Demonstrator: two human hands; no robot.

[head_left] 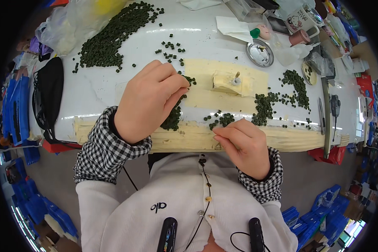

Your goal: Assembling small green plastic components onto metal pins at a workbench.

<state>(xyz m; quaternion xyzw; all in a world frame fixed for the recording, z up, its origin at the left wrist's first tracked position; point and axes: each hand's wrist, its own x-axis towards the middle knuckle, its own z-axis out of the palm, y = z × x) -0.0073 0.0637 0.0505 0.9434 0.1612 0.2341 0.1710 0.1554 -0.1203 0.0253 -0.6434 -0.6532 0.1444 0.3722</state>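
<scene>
Dark green pellets (pixel 109 42), loads of them, little stubby things lying in separate bunches on a white worktop (pixel 92 86). Biggest pile is over at the far left, long axis slanting from near-left to far-right, and the left hand (pixel 151 98) is clearly the closer one to it. Next size down is the loose spread (pixel 262 110) on the right, trailing outward to the far right, and the right hand (pixel 248 147) has the shorter reach there. As for the hands, they're well apart from each other, each with thumb and finger drawn in like a pinch; can't tell if there's a pellet in either. Ahead of them sits a yellow-taped block (pixel 222 87), to the right of the left hand's pinch and farther out than the right hand's. Then a narrow heap (pixel 172 120) just beside the left hand, running lengthwise away from the person. Smaller again, a bunch (pixel 224 119) just beyond the right hand's pinch, near the front edge. Tiniest bits: a thin peg (pixel 237 76) standing on the block, plus a few strays (pixel 192 80) right by the left hand's pinch
</scene>
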